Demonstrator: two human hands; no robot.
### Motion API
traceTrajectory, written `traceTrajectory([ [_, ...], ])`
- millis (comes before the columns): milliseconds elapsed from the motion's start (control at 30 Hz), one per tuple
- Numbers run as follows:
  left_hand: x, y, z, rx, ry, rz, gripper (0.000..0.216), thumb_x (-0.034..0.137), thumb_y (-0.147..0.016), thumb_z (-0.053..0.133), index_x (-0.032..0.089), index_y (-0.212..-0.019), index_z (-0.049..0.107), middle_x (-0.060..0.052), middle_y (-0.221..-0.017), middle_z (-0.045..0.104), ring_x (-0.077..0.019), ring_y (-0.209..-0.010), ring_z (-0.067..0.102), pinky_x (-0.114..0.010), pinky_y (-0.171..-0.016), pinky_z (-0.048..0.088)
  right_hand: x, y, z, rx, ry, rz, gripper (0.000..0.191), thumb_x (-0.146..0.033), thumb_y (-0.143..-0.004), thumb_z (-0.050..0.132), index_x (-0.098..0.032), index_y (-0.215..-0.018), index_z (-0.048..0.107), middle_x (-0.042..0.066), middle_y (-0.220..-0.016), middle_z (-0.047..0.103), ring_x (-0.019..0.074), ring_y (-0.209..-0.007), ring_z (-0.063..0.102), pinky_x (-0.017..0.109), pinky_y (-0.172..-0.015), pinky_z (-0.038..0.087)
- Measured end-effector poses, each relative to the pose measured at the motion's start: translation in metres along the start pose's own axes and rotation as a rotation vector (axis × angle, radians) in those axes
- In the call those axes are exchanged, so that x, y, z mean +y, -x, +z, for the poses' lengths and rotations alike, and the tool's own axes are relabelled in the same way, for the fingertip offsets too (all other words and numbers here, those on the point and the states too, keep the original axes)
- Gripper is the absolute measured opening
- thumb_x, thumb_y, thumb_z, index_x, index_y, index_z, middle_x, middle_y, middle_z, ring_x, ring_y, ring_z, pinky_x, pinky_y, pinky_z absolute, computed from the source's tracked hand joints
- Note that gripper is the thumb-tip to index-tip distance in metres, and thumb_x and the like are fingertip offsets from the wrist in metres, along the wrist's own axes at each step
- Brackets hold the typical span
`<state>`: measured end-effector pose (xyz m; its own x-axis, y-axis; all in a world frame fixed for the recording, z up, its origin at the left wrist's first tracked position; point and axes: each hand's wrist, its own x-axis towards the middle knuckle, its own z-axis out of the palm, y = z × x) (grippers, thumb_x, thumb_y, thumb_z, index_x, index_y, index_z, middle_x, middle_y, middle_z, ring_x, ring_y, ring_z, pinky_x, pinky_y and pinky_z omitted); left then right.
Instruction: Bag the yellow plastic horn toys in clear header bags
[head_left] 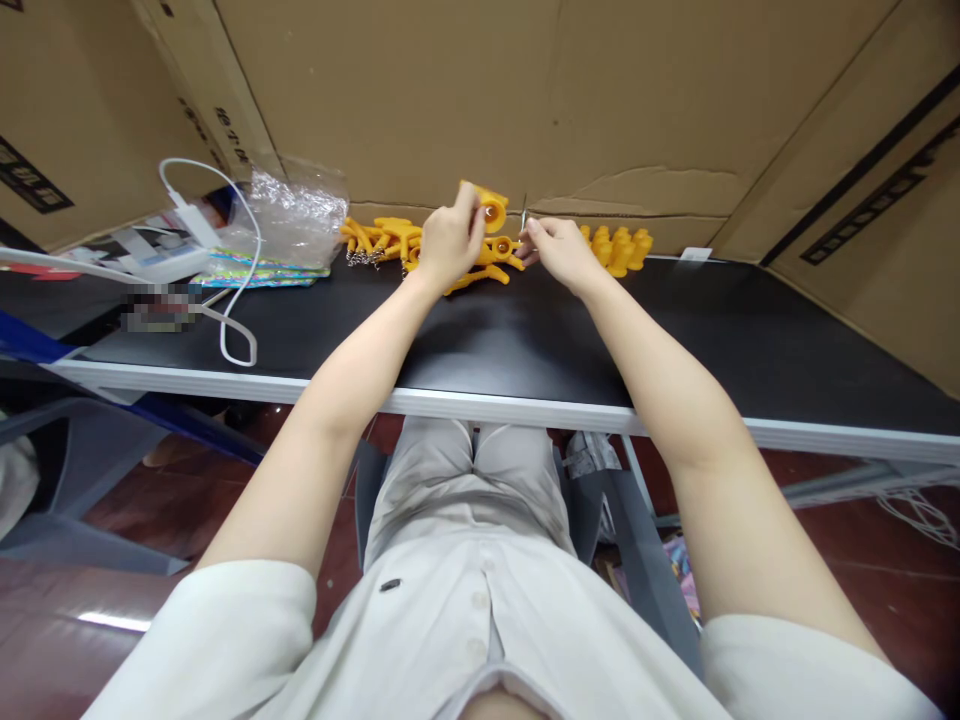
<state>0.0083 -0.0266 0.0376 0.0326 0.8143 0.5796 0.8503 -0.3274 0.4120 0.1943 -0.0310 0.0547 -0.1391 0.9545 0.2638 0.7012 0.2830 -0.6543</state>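
My left hand is closed on a yellow plastic part with a round opening facing me, held up off the black table. Just to its right, my right hand pinches a thin, pointed metal tool, its tip upward; its exact kind is too small to make out. Below and between the hands lie more yellow plastic pieces, partly hidden by my left hand. Left of that hand is a pile of curved yellow pieces with small metal chains. Several yellow peg-like pieces stand right of my right hand.
Cardboard walls close off the back and sides of the black table. At left are a clear plastic bag, colourful flat packets and a white cable. A small white piece lies at the back right.
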Motion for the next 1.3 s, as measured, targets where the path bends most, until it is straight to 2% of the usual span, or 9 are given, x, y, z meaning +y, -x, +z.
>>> traceTrajectory([
  [100,0.014,0.008,0.001,-0.033,0.0,0.109,0.024,0.029,-0.112,0.044,0.024,-0.122,0.065,-0.009,-0.118,0.077,-0.033,-0.129,0.072,-0.042,-0.118,0.049,-0.008,0.004,0.006,-0.025,-0.35,0.023,0.058,-0.077,-0.104,0.057,-0.022,-0.114,0.071,0.005,-0.104,0.077,0.0242,-0.107,0.079,0.03,-0.088,0.061],
  [200,0.017,0.012,0.002,-0.058,0.068,0.17,0.023,0.029,-0.111,0.046,0.025,-0.119,0.068,-0.008,-0.12,0.078,-0.0319,-0.127,0.072,-0.043,-0.117,0.05,-0.009,0.007,0.009,-0.012,-0.53,0.042,0.058,-0.08,-0.096,0.067,-0.022,-0.102,0.068,0.003,-0.093,0.074,0.023,-0.1,0.081,0.025,-0.077,0.06],
  [400,0.01,0.007,0.004,-0.164,0.053,0.357,0.042,0.019,-0.106,0.043,0.026,-0.137,0.069,-0.007,-0.143,0.073,-0.0313,-0.143,0.063,-0.047,-0.124,0.044,0.007,-0.005,0.007,0.042,-0.603,0.058,0.041,-0.063,-0.096,0.076,-0.024,-0.096,0.064,0.002,-0.089,0.073,0.0222,-0.088,0.08,0.029,-0.072,0.064],
  [500,-0.001,0.0,0.011,-0.132,0.001,0.416,0.055,0.012,-0.1,0.041,0.03,-0.143,0.07,-0.005,-0.16,0.063,-0.0312,-0.153,0.053,-0.053,-0.129,0.036,0.018,-0.016,0.007,0.074,-0.644,0.085,0.029,-0.047,-0.096,0.077,-0.022,-0.09,0.063,0.001,-0.081,0.071,0.0181,-0.073,0.077,0.027,-0.067,0.063],
  [733,-0.037,-0.019,0.026,0.001,0.02,0.322,0.054,0.026,-0.094,0.058,0.04,-0.145,0.07,-0.004,-0.171,0.053,-0.037,-0.166,0.032,-0.066,-0.129,0.031,0.023,-0.02,0.012,0.018,-0.666,0.02,0.02,-0.027,-0.096,0.073,-0.02,-0.08,0.064,0.0,-0.07,0.067,0.0138,-0.063,0.067,0.028,-0.068,0.064],
  [900,-0.044,-0.02,0.017,0.0,-0.022,0.192,0.059,0.021,-0.094,0.051,0.037,-0.149,0.067,-0.009,-0.171,0.051,-0.0388,-0.156,0.049,-0.061,-0.124,0.04,0.017,-0.012,0.012,-0.06,-0.541,-0.117,0.019,-0.036,-0.095,0.079,-0.021,-0.088,0.07,0.001,-0.078,0.07,0.0168,-0.073,0.069,0.036,-0.085,0.066],
  [1033,-0.043,-0.017,0.014,0.005,-0.012,0.138,0.063,0.024,-0.095,0.052,0.036,-0.156,0.06,-0.013,-0.155,0.062,-0.0415,-0.137,0.064,-0.057,-0.116,0.048,0.022,-0.013,0.009,-0.02,-0.239,-0.296,0.032,-0.05,-0.092,0.083,-0.022,-0.104,0.073,0.006,-0.098,0.076,0.026,-0.098,0.074,0.045,-0.101,0.062],
  [1200,-0.041,-0.016,0.016,0.003,-0.01,0.099,0.06,0.026,-0.095,0.055,0.037,-0.154,0.06,-0.013,-0.147,0.064,-0.0419,-0.13,0.067,-0.054,-0.112,0.051,0.025,-0.012,0.001,0.092,0.257,-0.499,0.033,-0.041,-0.102,0.064,-0.021,-0.128,0.069,0.016,-0.136,0.069,0.0367,-0.131,0.064,0.055,-0.118,0.049],
  [1300,-0.038,-0.015,0.016,0.008,-0.051,0.085,0.058,0.025,-0.095,0.054,0.035,-0.152,0.061,-0.013,-0.145,0.064,-0.0407,-0.129,0.067,-0.053,-0.112,0.051,0.023,-0.007,-0.002,0.148,0.452,-0.553,0.037,-0.031,-0.106,0.049,-0.022,-0.139,0.063,0.017,-0.144,0.065,0.0389,-0.139,0.057,0.061,-0.121,0.042],
])
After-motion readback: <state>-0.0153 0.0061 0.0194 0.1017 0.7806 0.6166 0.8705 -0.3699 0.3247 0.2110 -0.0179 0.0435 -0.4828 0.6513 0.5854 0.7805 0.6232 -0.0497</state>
